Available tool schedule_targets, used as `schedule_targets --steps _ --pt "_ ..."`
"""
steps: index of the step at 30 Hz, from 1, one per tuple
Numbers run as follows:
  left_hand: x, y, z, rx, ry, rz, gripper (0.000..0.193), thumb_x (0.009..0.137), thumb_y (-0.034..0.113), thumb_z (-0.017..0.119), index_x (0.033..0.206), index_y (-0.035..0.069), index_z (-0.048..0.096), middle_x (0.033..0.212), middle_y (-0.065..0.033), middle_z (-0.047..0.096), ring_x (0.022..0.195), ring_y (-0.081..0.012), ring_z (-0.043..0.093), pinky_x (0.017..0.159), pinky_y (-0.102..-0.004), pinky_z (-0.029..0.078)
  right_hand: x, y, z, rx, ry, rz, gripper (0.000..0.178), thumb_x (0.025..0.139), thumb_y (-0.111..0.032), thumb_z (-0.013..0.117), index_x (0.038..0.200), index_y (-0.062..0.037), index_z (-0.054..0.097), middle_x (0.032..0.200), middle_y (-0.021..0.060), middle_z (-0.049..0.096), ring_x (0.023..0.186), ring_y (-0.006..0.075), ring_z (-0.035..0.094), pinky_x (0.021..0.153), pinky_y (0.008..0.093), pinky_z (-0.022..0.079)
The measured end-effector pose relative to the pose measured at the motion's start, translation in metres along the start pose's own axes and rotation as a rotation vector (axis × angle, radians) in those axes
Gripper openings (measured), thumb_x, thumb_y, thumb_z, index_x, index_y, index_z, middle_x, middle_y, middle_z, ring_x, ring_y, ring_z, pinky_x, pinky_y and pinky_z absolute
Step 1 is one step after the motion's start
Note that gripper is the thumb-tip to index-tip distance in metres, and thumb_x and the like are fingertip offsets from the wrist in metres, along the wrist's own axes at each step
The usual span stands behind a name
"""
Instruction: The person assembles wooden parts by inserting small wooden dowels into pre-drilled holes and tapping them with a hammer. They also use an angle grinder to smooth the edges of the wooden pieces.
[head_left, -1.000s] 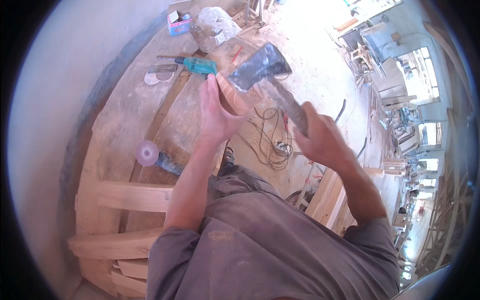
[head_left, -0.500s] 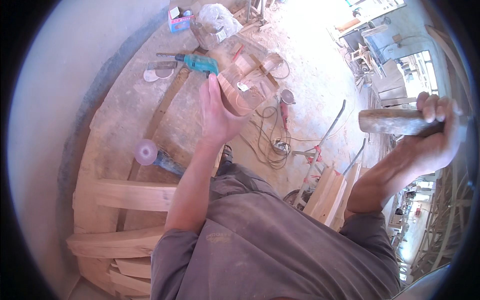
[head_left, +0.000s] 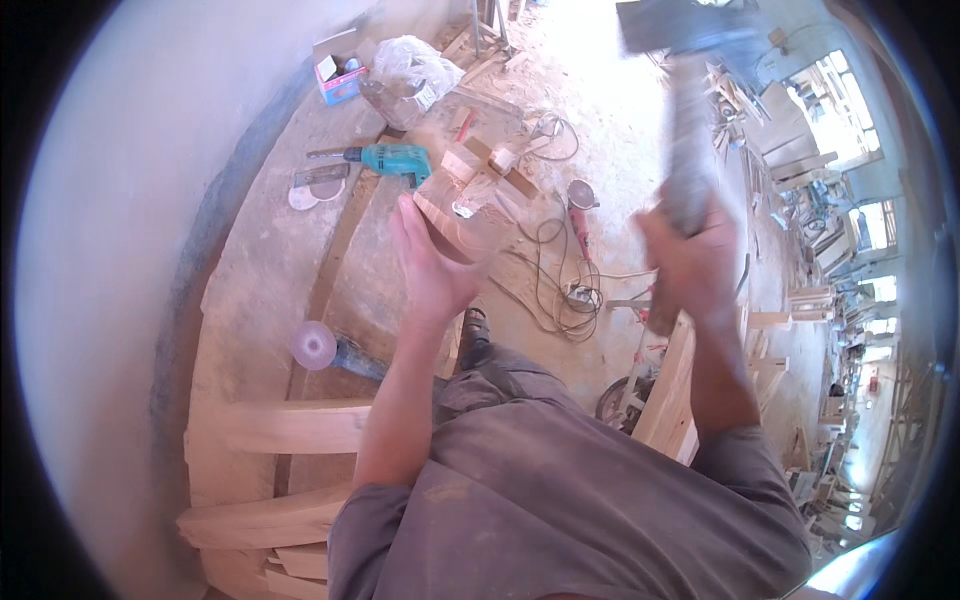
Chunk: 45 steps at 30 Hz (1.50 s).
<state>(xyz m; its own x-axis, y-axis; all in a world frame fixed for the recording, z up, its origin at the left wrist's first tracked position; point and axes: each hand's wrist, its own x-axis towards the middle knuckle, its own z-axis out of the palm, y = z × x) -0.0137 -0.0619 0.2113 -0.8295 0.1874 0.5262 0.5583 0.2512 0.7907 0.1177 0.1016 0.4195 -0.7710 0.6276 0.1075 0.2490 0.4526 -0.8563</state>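
Observation:
My left hand (head_left: 437, 268) grips the near end of a thick wooden block (head_left: 458, 215), fingers along its left side and thumb across the near edge. Notches and upright pieces show at the block's far end, with a small white scrap on top. Raised at the right, my right hand (head_left: 697, 262) is closed round the wooden handle of a hammer-like tool (head_left: 688, 150). The tool's wide, dark metal head points up and is smeared by motion, so its exact kind is unclear. A teal power drill (head_left: 392, 160) lies just left of the block.
An angle grinder (head_left: 316, 346) lies on the bench at the left, near pale timber beams (head_left: 300, 427). Past the block are a clear plastic bag (head_left: 415, 70) and an open box (head_left: 340, 80). A red grinder (head_left: 580, 215) and coiled cable (head_left: 560, 290) lie on the floor.
My right hand has swung inward from the far right, turning the tool so its head now points up. My left hand stays on the block. The whole view has shifted slightly.

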Motion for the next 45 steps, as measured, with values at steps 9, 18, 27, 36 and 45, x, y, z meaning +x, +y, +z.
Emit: schedule_targets --steps 9,18,27,36,45 --pt "-0.001 -0.004 0.009 -0.005 -0.013 -0.031 0.12 0.064 0.025 0.093 0.151 -0.013 0.02 0.132 -0.0281 0.041 0.123 -0.0452 0.044 0.107 -0.0516 0.038 0.003 -0.007 -0.021 0.109 0.001 -0.558 0.007 0.094 -0.006 0.064 0.1 -0.0048 0.061 0.064 0.0101 0.06 0.056 0.0234 0.059 0.057 0.0366 0.049" --pt "-0.024 -0.009 0.036 0.159 0.031 -0.151 0.134 0.063 0.035 0.095 0.155 -0.014 0.012 0.155 -0.0388 0.024 0.147 -0.0536 0.02 0.122 -0.0589 0.02 -0.034 0.061 0.029 -0.298 -0.221 -0.048 0.042 0.081 -0.014 0.073 0.116 0.0043 0.058 0.078 0.0132 0.062 0.07 0.0239 0.064 0.068 0.0395 0.05" --pt "-0.02 -0.002 0.049 0.295 0.243 -0.061 0.126 0.061 0.037 0.095 0.151 -0.007 0.019 0.135 -0.0328 0.042 0.123 -0.0525 0.041 0.101 -0.0624 0.038 -0.053 0.073 0.034 -0.021 -0.111 0.264 0.029 0.085 -0.008 0.072 0.109 0.0011 0.059 0.075 0.0033 0.058 0.058 0.008 0.056 0.051 0.0285 0.046" --pt "-0.02 -0.001 0.05 0.277 0.231 -0.086 0.13 0.064 0.038 0.093 0.152 -0.011 0.011 0.137 -0.0357 0.037 0.126 -0.0529 0.039 0.104 -0.0617 0.036 -0.037 0.045 0.023 -0.476 -0.101 -0.015 0.031 0.083 -0.014 0.066 0.107 0.0026 0.055 0.079 0.0246 0.064 0.075 0.0424 0.067 0.072 0.0504 0.05" --pt "-0.025 0.004 0.047 0.27 0.193 -0.179 0.127 0.063 0.036 0.093 0.151 -0.01 0.015 0.141 -0.0327 0.037 0.129 -0.051 0.038 0.107 -0.0605 0.036 -0.045 0.06 0.021 -0.32 -0.066 -0.008 0.032 0.083 -0.013 0.072 0.106 0.004 0.057 0.078 0.0121 0.065 0.069 0.0228 0.066 0.065 0.0412 0.051"
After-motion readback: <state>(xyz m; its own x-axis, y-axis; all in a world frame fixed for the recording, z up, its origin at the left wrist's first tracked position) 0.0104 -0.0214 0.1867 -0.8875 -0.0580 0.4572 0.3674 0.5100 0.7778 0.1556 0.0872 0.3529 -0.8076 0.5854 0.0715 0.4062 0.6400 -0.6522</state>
